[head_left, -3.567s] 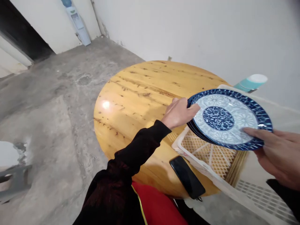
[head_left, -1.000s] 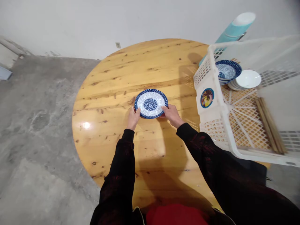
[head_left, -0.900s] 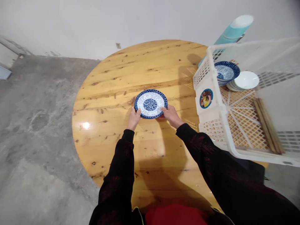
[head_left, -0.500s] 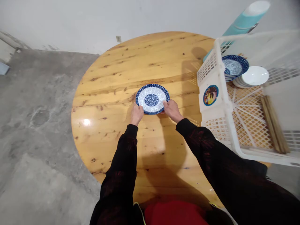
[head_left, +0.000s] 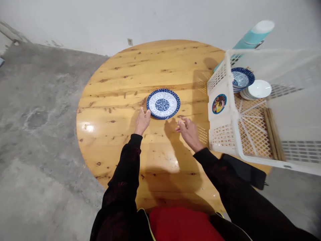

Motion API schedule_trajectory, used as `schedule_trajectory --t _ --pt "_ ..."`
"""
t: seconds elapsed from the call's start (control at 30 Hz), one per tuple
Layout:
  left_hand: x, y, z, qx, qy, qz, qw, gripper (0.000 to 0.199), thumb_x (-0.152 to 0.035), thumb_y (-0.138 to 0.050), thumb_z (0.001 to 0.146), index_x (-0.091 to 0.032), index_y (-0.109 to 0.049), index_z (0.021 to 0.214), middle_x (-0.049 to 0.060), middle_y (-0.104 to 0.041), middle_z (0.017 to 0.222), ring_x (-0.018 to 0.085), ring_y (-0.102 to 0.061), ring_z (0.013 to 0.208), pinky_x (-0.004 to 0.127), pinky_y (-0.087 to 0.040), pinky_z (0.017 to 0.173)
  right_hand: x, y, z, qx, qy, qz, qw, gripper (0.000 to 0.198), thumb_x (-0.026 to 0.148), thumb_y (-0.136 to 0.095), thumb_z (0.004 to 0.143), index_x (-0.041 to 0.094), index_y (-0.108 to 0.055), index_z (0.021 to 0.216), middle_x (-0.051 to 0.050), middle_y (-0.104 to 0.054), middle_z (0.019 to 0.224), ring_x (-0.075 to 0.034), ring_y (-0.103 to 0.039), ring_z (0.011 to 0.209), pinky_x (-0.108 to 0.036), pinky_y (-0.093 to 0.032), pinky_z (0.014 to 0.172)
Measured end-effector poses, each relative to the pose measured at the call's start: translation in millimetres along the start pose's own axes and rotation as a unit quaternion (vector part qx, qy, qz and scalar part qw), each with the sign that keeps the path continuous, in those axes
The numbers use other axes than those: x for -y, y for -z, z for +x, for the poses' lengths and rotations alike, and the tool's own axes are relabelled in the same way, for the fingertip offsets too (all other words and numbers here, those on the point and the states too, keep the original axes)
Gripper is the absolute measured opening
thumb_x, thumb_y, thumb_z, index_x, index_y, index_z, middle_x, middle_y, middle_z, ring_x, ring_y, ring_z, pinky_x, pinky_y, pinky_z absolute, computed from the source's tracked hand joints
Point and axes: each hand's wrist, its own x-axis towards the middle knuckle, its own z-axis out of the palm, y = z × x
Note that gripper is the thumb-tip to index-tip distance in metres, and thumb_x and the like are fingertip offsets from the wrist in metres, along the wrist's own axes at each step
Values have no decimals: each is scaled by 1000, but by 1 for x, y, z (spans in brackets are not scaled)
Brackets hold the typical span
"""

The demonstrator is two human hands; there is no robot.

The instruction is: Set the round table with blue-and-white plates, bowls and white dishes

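A round blue-and-white patterned plate (head_left: 163, 104) lies flat on the wooden table. A second rim seems to show under its near edge, though I cannot tell how many plates are stacked. My left hand (head_left: 142, 121) is beside the plate's lower left rim, fingers slightly apart and nothing held. Whether its thumb still touches the rim is unclear. To the lower right of the plate, my right hand (head_left: 190, 133) hovers over the table, apart from the rim, with loosely bent, spread fingers and nothing in them.
On the right stands a white plastic basket (head_left: 235, 117) holding blue-patterned dishes (head_left: 242, 78), white bowls (head_left: 260, 89) and wooden chopsticks (head_left: 273, 134). A turquoise cylinder (head_left: 253, 36) leans behind it. A dark flat object (head_left: 245, 171) lies by the table's right edge, partly behind my sleeve.
My right hand has let go of the plate and drawn back toward the lower right. My left hand has loosened and shifted slightly left. The view has turned a little right.
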Motion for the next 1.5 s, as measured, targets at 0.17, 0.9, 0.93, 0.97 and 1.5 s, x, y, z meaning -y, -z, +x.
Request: schedule_trajectory --t 0.17,0.9,0.93,0.97,1.5 --pt "8 29 -46 10 -9 -56 998 49 -36 -50 102 -11 -56 144 18 -72 133 27 -72 119 41 -55 107 -17 15 -127 150 -15 64 986 44 56 -56 92 19 -65 115 -9 -77 93 -22 -73 70 -37 -60 69" --pt "66 46 -421 -106 159 -91 977 43 -46 -56 93 -17 -69 121 13 -79 114 25 -76 109 37 -62 91 -120 91 -346 141 -124 224 956 51 69 -70 73 22 -68 92 -7 -74 77 -21 -69 62 -36 -59 60" --pt "62 45 -419 -102 144 -82 981 43 -47 -56 93 -17 -70 121 13 -79 113 24 -76 107 36 -62 90 -122 92 -348 145 -120 225 956 52 70 -70 72 22 -68 91 -7 -74 76 -21 -69 61 -36 -59 59" --pt "58 44 -415 -101 128 -71 984 43 -48 -56 93 -17 -71 119 12 -79 112 24 -76 106 35 -62 89 -123 93 -348 147 -111 224 957 52 70 -70 72 22 -68 91 -7 -74 76 -21 -69 61 -36 -60 59" --pt "-33 79 -164 -46 -37 132 990 24 -30 -51 97 -21 -72 90 6 -78 90 22 -72 95 30 -48 86 -25 67 -139 -23 54 56 997 37 43 -62 80 18 -77 102 -16 -79 108 -34 -75 104 -51 -55 101"
